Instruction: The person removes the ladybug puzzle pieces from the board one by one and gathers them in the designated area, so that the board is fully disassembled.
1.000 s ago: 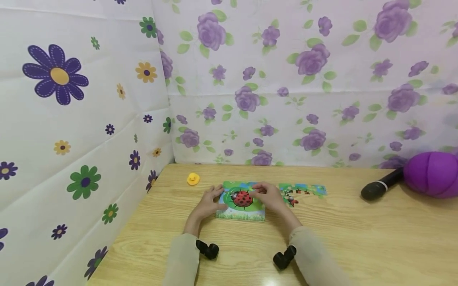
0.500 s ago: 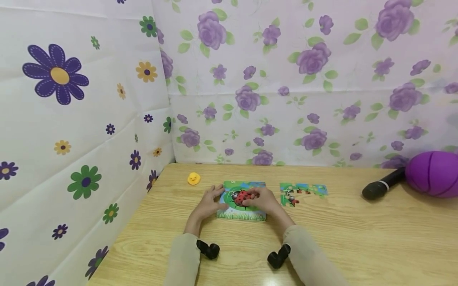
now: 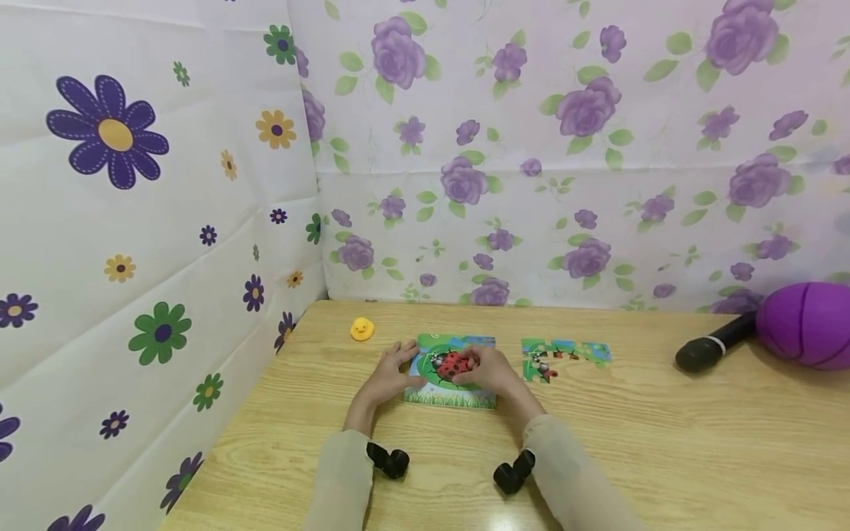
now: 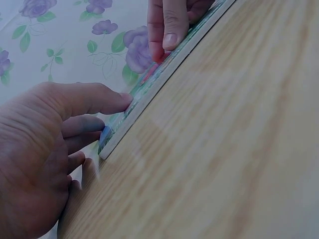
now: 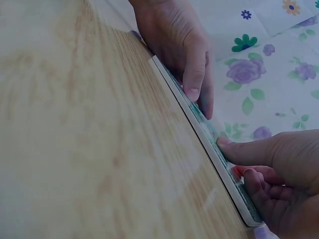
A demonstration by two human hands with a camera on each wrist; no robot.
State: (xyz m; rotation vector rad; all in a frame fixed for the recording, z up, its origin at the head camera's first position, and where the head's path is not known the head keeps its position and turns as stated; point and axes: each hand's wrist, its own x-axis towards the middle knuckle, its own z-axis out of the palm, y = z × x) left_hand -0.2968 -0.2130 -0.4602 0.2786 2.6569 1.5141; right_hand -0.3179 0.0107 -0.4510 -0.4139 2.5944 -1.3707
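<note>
A jigsaw puzzle board (image 3: 448,399) with a red ladybug on a green leaf lies flat on the table. My left hand (image 3: 388,376) rests at its left edge, thumb reaching over the surface and the other fingers fairly straight along the side. Over the ladybug's right half, my right hand (image 3: 490,371) has its thumb and curled fingers pinched on a puzzle piece, mostly hidden by the fingers. In the right wrist view, the right thumb (image 5: 244,151) touches the board's top. To the right of the board lie several joined puzzle pieces (image 3: 533,370) showing ladybug parts.
A yellow toy duck (image 3: 361,329) sits behind the left hand. At the far right are a black microphone-shaped object (image 3: 704,354) and a purple ball (image 3: 806,324). Flowered cloth (image 3: 491,221) hangs along the back and left sides of the wooden table (image 3: 664,450).
My right hand has moved slightly left and down over the ladybug, its fingers closing in toward the thumb. The left hand stays at the board's edge. The head view has shifted a little.
</note>
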